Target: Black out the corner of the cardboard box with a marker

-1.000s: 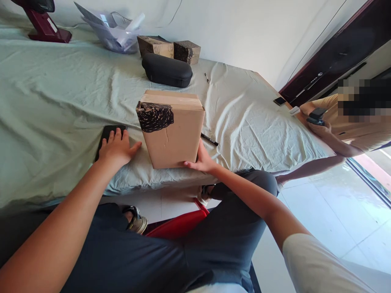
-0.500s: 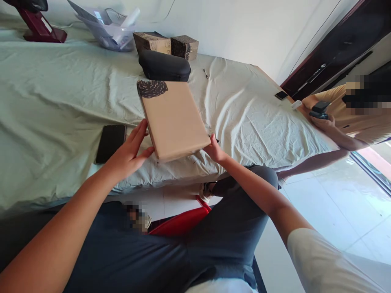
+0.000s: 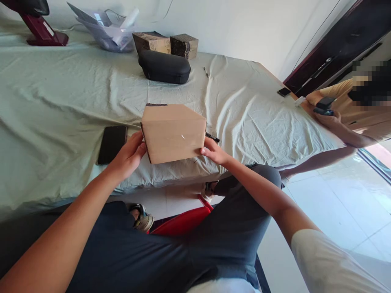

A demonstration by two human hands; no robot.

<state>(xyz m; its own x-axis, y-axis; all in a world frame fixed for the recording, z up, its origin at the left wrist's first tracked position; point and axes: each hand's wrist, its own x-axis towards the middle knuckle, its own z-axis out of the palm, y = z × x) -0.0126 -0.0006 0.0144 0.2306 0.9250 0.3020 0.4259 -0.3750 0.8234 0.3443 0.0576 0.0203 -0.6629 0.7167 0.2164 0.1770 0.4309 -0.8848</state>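
A plain brown cardboard box (image 3: pixel 174 132) is held between both hands just above the near edge of a table draped in a pale green cloth (image 3: pixel 61 97). My left hand (image 3: pixel 130 156) presses its left side, fingers curled against it. My right hand (image 3: pixel 214 152) grips its right lower corner. The box's black scribbled patch faces away, only a sliver showing at the top. A black phone (image 3: pixel 111 143) lies flat just left of my left hand. A black pen (image 3: pixel 211 137) peeks out behind the box on the right.
A black hard case (image 3: pixel 164 67), two small patterned boxes (image 3: pixel 166 43) and a clear bag of papers (image 3: pixel 105 28) sit at the table's back. A maroon stand (image 3: pixel 36 24) is far left. Another person (image 3: pixel 342 118) at right holds a dark device.
The box was standing upright under my right hand; my left hand left the phone and joined it. Both hands have tipped and turned the box, so the scribbled patch now faces away.
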